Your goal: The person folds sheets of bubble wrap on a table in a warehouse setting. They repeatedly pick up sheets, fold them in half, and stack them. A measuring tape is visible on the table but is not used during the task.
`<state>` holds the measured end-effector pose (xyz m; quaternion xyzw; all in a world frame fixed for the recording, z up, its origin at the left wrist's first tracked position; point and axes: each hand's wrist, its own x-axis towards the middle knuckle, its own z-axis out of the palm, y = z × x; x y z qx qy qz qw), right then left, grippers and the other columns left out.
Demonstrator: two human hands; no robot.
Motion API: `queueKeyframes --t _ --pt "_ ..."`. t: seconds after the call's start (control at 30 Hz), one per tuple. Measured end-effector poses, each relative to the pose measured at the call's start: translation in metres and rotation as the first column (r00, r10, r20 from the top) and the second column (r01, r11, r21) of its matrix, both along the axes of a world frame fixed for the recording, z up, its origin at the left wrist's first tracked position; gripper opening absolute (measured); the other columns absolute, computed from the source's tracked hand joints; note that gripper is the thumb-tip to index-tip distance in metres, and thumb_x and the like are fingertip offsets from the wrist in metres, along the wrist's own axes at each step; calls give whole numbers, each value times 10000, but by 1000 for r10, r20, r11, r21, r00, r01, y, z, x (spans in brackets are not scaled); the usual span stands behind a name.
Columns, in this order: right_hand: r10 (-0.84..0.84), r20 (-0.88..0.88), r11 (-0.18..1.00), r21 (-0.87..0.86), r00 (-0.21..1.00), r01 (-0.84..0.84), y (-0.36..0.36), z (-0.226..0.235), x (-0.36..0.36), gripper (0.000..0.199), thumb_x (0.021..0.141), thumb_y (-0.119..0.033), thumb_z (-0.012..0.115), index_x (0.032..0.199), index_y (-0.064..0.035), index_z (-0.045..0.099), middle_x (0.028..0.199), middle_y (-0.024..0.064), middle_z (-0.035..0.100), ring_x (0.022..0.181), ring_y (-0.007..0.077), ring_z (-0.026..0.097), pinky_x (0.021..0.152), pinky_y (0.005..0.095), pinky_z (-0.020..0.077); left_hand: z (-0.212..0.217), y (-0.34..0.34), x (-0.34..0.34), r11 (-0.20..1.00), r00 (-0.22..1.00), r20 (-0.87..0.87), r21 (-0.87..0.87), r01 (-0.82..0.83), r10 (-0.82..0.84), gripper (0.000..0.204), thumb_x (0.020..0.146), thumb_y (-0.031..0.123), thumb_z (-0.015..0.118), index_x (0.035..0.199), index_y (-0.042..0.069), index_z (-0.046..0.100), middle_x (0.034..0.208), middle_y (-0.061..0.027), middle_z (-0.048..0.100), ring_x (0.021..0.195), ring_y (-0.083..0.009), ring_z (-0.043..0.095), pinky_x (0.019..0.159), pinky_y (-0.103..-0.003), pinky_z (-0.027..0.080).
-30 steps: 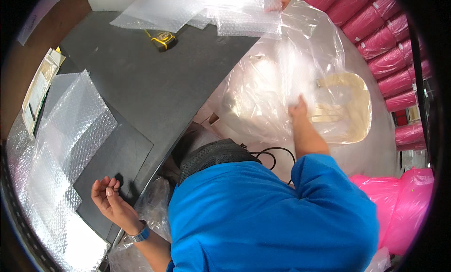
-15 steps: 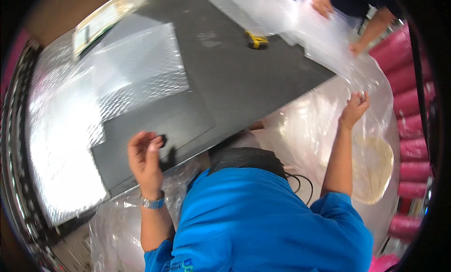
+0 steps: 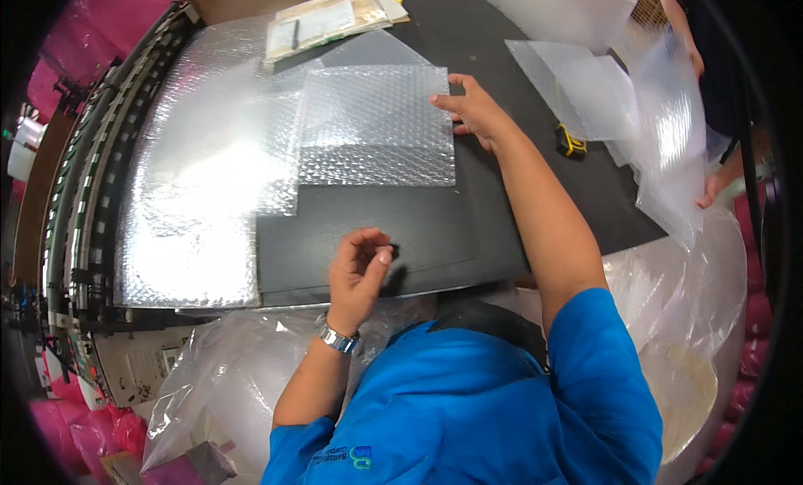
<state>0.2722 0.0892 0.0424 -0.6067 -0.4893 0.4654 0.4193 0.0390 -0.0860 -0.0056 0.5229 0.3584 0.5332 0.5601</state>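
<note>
A bubble wrap sheet or pouch (image 3: pixel 376 129) lies flat on the dark table. Its right edge meets my right hand (image 3: pixel 477 112), whose fingers are spread and touch the upper right edge; a firm grip does not show. My left hand (image 3: pixel 358 276), with a watch on the wrist, hovers over the table's near part with curled fingers. A small black thing (image 3: pixel 393 251) shows at its fingertips, mostly hidden by them. Left of the sheet, shiny bubble wrap (image 3: pixel 192 184) covers the table.
A yellow and black tape measure (image 3: pixel 571 140) lies on the right. Papers and a pen (image 3: pixel 294 35) rest at the back. Another person's hand (image 3: pixel 711 189) is by clear plastic sheets (image 3: pixel 669 133). Rollers (image 3: pixel 88 225) line the left; plastic film (image 3: pixel 226 376) hangs below the near edge.
My right hand has swung left from over the plastic film on the right to the bubble wrap sheet. My left hand stays curled over the table. The whole view has turned left.
</note>
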Motion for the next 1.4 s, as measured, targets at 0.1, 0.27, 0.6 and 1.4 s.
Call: queueKeyframes --t 0.1,0.27,0.6,1.4 --pt "2 90 998 63 996 -7 24 -7 -9 697 661 -139 683 1251 -55 323 989 133 514 825 181 506 664 290 424 10 5 -8 994 984 -163 97 -56 72 276 803 101 574 1055 23 494 981 -81 558 888 -141 530 782 -263 424" --pt "21 -8 969 248 1000 -18 49 -7 -6 666 630 -1 607 1245 -54 356 942 131 515 820 180 533 677 271 439 74 79 -68 772 607 -528 587 -245 594 325 762 158 613 1026 -5 518 1008 -144 552 944 -252 517 850 -337 383" --pt "-26 639 1000 6 768 28 143 -7 -36 913 663 -689 504 1337 -132 241 1323 223 285 1261 327 226 990 512 174 76 200 -185 654 -350 -924 362 -664 157 848 720 671 407 1346 128 222 1349 -236 239 1287 -350 154 998 -570 85" --pt "322 -210 687 722 923 -75 -53 104 -33 1021 545 -83 761 1345 -70 127 1220 102 395 1141 227 382 954 364 327 115 140 -100 856 939 -181 487 -174 294 1087 593 470 735 1325 -34 108 1303 -201 296 1192 -282 326 980 -373 279"
